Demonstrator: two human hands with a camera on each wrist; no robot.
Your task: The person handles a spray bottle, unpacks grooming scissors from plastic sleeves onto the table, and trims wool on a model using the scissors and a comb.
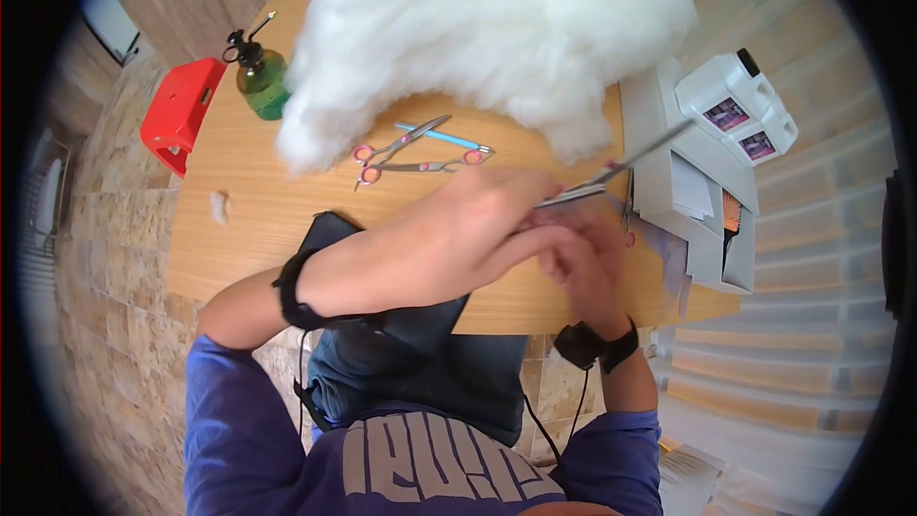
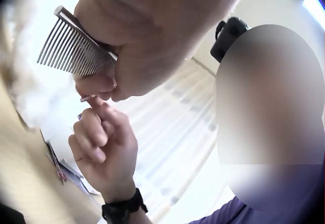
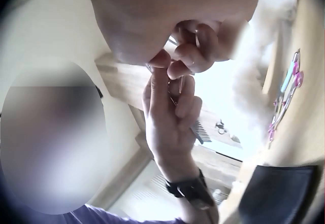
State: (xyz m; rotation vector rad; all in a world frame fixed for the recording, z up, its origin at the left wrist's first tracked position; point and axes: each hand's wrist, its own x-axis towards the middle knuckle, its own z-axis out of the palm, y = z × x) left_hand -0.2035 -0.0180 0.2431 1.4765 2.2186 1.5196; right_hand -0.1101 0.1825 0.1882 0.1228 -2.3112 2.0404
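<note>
My left hand grips a metal comb, its teeth sticking out past the fingers. Close against it, my right hand has curled fingers around the handles of scissors, mostly hidden by the hands. The long scissor blades point up and right in the head view. Both hands meet at the fingertips in the right wrist view, where the right hand is above the left hand. Behind them on the table stands a white fluffy dog-shaped form, apart from the hands.
More scissors with pink rings and a blue tool lie on the table. A green spray bottle stands at the left, white jugs and a grey organizer at the right. A black pouch lies near the front edge.
</note>
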